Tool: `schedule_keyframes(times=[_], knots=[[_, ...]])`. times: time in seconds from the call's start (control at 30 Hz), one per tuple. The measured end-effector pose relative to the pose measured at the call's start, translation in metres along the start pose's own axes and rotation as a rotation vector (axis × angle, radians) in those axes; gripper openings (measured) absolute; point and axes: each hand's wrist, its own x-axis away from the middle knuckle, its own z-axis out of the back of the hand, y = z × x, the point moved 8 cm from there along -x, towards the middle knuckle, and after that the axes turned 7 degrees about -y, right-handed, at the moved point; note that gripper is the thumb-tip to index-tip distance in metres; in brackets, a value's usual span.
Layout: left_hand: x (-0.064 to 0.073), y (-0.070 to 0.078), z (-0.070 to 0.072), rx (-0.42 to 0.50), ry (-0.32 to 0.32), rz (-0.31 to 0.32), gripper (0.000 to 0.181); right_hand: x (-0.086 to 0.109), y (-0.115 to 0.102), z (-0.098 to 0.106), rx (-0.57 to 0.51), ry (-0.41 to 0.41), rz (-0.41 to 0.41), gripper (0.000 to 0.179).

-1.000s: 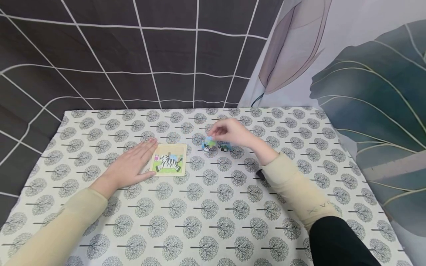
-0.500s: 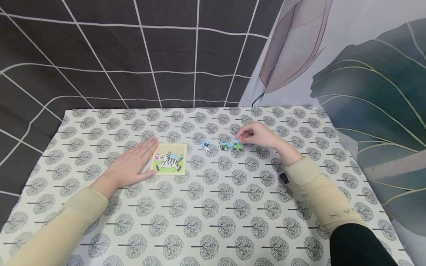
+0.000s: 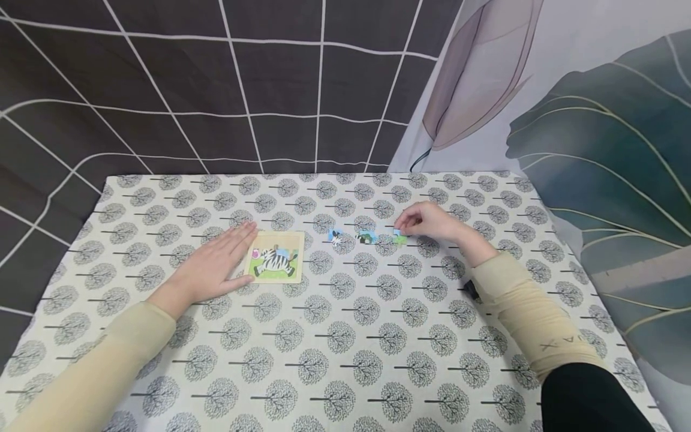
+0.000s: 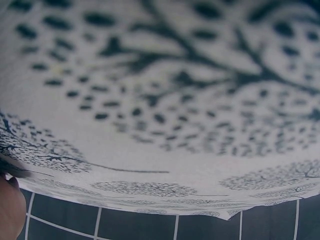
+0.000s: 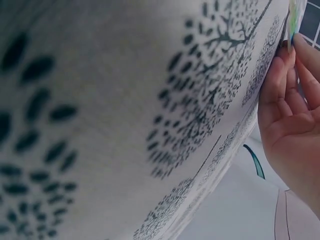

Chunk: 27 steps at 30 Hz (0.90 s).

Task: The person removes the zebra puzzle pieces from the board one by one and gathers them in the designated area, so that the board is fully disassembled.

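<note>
My left hand point(image 3: 213, 267) lies flat with straight fingers along the left edge of a wooden puzzle board point(image 3: 300, 258) showing a zebra picture. A sliver of that hand point(image 4: 11, 210) shows in the left wrist view. To the right of the board, my right hand point(image 3: 432, 222) pinches a green and blue puzzle piece point(image 3: 400, 238) between thumb and fingertips, at or just above the cloth. Its edge appears as a thin puzzle piece point(image 5: 292, 25) in the right wrist view. Two more pieces lie between: a zebra-head piece point(image 3: 336, 238) and a dark green piece point(image 3: 366, 237).
A white cloth point(image 3: 324, 360) printed with dark trees covers the table. Behind its far edge hangs a black curtain with white grid lines point(image 3: 281, 78). A leaf-patterned curtain point(image 3: 610, 156) hangs at the right.
My right hand has carried the green and blue piece rightward, from over the zebra-head piece to the right of the dark green one. The left hand has stayed on the board.
</note>
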Motion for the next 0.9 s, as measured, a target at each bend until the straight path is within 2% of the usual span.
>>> schedule_keyframes(times=[0.23,0.4,0.63,0.8,0.9], knots=[[0.001,-0.001,0.000,0.011,0.015,0.005,0.095,0.000,0.001,-0.001,-0.013,0.011,-0.028,0.014],[0.001,-0.001,-0.001,0.013,0.023,0.001,0.095,0.000,0.002,-0.001,0.012,0.024,-0.014,0.014],[0.000,-0.001,-0.002,0.012,-0.001,0.008,0.095,0.001,0.002,0.000,0.006,0.030,-0.018,0.015],[0.000,0.000,0.001,0.018,0.017,0.004,0.093,0.001,-0.009,-0.004,-0.028,0.022,0.017,0.018],[0.001,0.000,0.002,0.025,0.027,0.003,0.093,-0.004,-0.022,-0.009,-0.001,0.018,0.053,0.018]])
